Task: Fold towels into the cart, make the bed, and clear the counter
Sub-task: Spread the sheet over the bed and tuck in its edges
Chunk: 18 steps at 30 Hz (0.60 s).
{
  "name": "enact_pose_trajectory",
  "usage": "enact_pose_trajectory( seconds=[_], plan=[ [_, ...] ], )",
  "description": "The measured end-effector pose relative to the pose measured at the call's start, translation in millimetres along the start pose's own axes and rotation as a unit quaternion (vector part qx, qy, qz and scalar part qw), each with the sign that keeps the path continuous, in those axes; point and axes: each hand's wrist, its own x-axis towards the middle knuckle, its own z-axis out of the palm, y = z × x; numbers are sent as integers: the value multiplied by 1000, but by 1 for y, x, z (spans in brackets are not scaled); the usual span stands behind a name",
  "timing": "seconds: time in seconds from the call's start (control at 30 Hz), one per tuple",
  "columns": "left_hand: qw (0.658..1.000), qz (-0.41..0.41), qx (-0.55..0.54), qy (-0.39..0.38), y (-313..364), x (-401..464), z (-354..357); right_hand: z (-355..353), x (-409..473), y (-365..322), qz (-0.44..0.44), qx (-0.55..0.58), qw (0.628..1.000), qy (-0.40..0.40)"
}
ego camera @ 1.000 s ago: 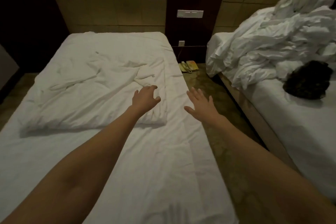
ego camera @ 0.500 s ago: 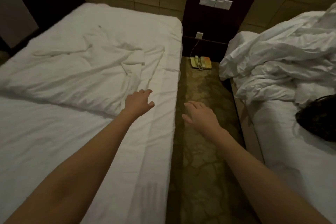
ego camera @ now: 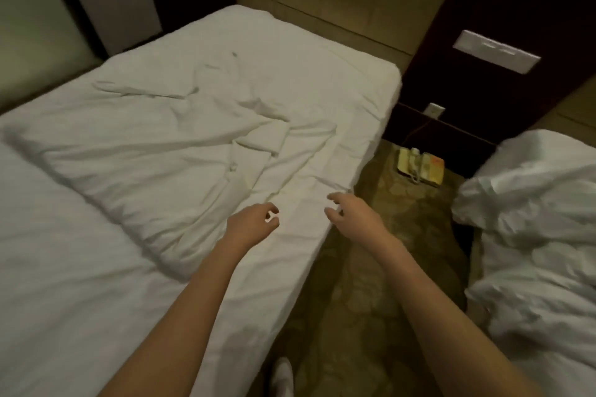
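Neither grip holds anything: the left hand (ego camera: 253,222) hovers over the near right part of the bed (ego camera: 80,267), fingers loosely curled with thumb and forefinger close together but pinching no cloth. The right hand (ego camera: 350,214) hangs just past the bed's right edge, fingers spread and relaxed, its fingertips near the sheet's border; whether they touch it cannot be told.

Just left of the left hand lies the duvet (ego camera: 154,151), white and rumpled, folded back on itself across the far half of the bed with deep creases and a thick near edge. The near half shows only a flat sheet. So the bed-making looks barely begun: the sheet seems laid, but the duvet needs pulling out straight and smoothing, and no pillow shows on this bed.

To the right, across a strip of patterned floor (ego camera: 371,300), a second bed (ego camera: 548,316) carries a heap of bedding (ego camera: 532,196), also unmade. A telephone (ego camera: 421,165) sits on the floor at the far end of the gap, below a wall socket (ego camera: 433,110) and a switch plate (ego camera: 496,51).

No towels, cart or counter appear, so nothing can be judged of those parts.
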Motion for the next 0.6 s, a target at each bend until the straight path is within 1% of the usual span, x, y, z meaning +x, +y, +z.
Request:
enact_pose_trajectory(
  seconds=[0.13,0.2,0.27,0.43,0.53,0.6],
  plan=[
    [997,-71,-10,15,18,49,-24,-36,73,9,-37,69,997,-15],
    [996,-88,-10,18,33,79,-31,-44,102,24,-42,100,994,-24],
    [993,-110,-21,23,47,114,-31,-45,132,47,-55,109,992,-43],
    [976,-200,-72,43,71,204,-10,-38,234,102,-109,83,984,-114],
    [956,-263,-116,53,86,253,-3,-36,290,126,-152,39,971,-181],
    [938,-300,-156,70,86,282,1,-33,326,133,-186,10,959,-211]
  ],
)
